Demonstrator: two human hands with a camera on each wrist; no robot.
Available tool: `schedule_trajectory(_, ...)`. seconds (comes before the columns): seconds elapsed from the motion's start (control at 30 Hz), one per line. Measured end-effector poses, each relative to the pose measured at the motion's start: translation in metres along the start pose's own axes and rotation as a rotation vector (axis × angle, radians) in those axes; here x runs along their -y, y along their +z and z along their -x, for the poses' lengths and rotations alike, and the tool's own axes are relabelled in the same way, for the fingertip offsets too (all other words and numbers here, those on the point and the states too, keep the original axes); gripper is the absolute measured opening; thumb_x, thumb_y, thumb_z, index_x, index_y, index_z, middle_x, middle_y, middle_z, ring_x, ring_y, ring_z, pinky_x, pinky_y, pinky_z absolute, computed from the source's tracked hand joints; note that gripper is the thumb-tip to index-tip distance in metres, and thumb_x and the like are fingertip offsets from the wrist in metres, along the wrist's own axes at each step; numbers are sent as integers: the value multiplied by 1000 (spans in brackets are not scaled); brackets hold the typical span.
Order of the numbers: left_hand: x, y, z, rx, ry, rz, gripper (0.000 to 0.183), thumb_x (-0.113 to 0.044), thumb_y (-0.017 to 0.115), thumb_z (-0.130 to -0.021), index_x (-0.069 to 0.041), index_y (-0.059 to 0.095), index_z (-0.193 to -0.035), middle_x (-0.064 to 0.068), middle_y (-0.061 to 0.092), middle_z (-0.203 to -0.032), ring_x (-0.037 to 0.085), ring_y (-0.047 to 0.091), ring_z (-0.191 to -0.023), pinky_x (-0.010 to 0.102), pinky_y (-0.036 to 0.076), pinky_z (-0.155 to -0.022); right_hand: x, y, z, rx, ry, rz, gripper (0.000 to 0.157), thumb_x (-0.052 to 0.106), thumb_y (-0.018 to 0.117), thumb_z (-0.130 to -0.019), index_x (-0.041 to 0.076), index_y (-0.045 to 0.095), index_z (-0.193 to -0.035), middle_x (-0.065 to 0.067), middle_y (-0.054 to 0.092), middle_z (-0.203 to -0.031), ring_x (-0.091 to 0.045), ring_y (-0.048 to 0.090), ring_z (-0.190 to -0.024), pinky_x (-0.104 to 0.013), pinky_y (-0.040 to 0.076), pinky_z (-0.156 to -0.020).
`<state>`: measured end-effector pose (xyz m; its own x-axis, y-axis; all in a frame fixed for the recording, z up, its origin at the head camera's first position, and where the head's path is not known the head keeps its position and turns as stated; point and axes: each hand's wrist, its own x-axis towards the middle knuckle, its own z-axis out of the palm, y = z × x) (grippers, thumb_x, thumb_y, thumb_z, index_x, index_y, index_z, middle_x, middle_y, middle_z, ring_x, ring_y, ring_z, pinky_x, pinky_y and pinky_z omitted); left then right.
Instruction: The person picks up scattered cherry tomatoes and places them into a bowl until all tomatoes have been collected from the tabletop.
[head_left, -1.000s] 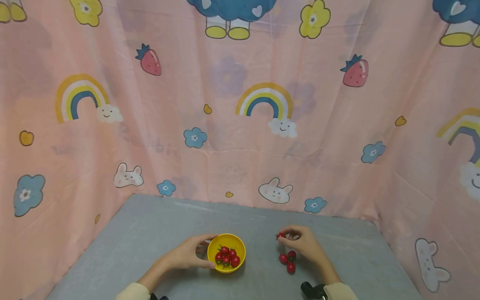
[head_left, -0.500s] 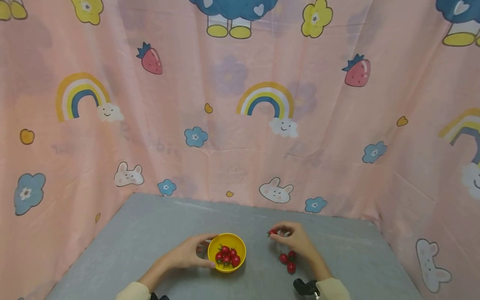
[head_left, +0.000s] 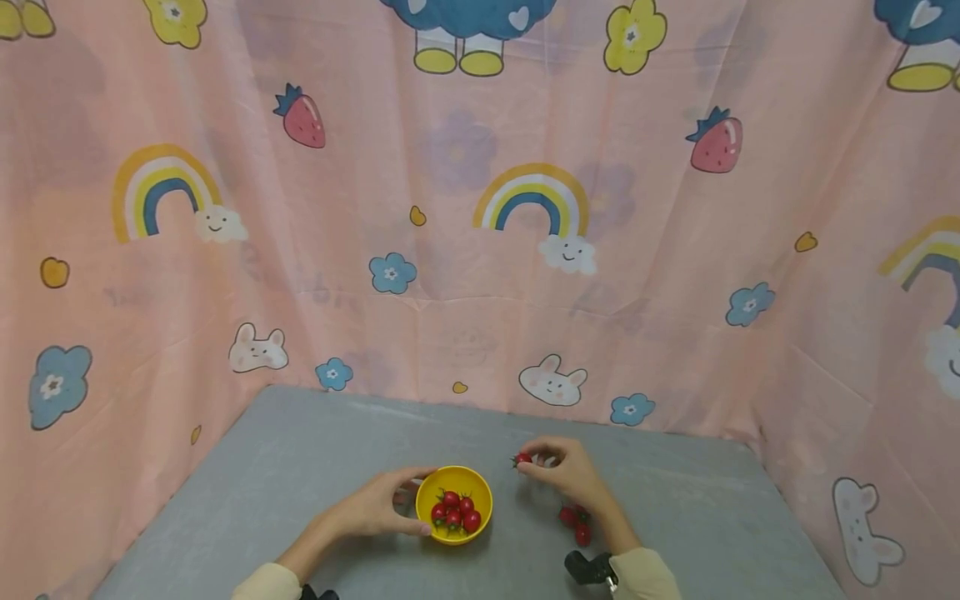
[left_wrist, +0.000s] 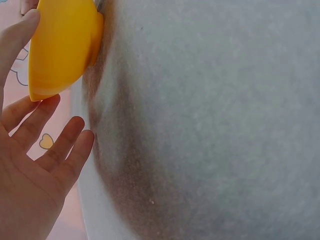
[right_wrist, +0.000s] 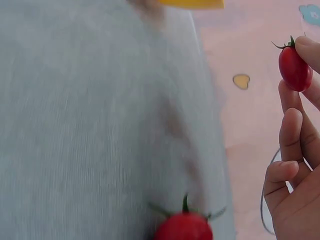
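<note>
A yellow bowl (head_left: 456,477) with several red cherry tomatoes (head_left: 471,522) in it stands on the grey table. My left hand (head_left: 378,503) holds it from the left, thumb at the near rim and fingers behind. In the left wrist view, the thumb and two fingertips meet the rim of the bowl (left_wrist: 65,47), while the other fingers are spread off it. Right of the bowl and above the table, my right hand (head_left: 564,472) pinches one cherry tomato (right_wrist: 295,69) by thumb and fingertips, its green stem end pointing away.
Three more cherry tomatoes (head_left: 582,534) lie together on the table, near my right wrist; one tomato (right_wrist: 184,230) shows large at the bottom of the right wrist view. A pink printed curtain (head_left: 442,333) rises behind the table (head_left: 337,433) and along both sides.
My right hand has moved left and slightly away from me with the pinched cherry tomato, coming nearer the bowl. The left hand and the bowl have stayed in place.
</note>
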<state>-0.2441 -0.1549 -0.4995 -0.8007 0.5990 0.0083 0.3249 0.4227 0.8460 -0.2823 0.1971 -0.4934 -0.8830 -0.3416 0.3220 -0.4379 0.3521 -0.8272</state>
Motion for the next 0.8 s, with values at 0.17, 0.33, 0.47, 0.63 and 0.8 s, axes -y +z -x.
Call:
schedule_trajectory(0.17,1,0,0,4,1,5,75,-29,83,-87,-12,48,-151,8,50,-148,25,57,-121,42,51,-99,6,11,-5,12,-13,-40,15,16,83,-87,12,78,-101,2,71,-93,-22,59,-79,-30,51,-68)
schedule_trajectory(0.33,1,0,0,7,15,10,75,-28,83,-88,-10,47,-151,11,50,-149,27,57,-121,44,51,-99,13,22,-9,33,-5,-33,14,21,82,-88,15,78,-100,5,72,-93,-20,59,-80,-29,52,-70)
schedule_trajectory(0.47,1,1,0,7,22,4,75,-28,83,-87,-9,47,-151,12,50,-149,27,58,-120,45,51,-98,18,32,-10,52,-21,-43,15,22,82,-89,14,78,-101,4,72,-93,-21,59,-81,-28,52,-70)
schedule_trajectory(0.63,1,0,-1,10,20,19,75,-27,83,-88,-10,47,-151,10,50,-149,26,57,-120,45,51,-99,22,43,-11,73,-48,-70,14,16,81,-89,12,78,-102,2,73,-95,-20,59,-79,-26,51,-68)
schedule_trajectory(0.8,1,0,0,9,30,25,74,-27,82,-88,-8,47,-151,11,50,-149,28,57,-121,46,51,-99,31,51,-11,93,-50,-96,15,8,79,-89,4,77,-104,-4,73,-98,-22,59,-78,-25,49,-66)
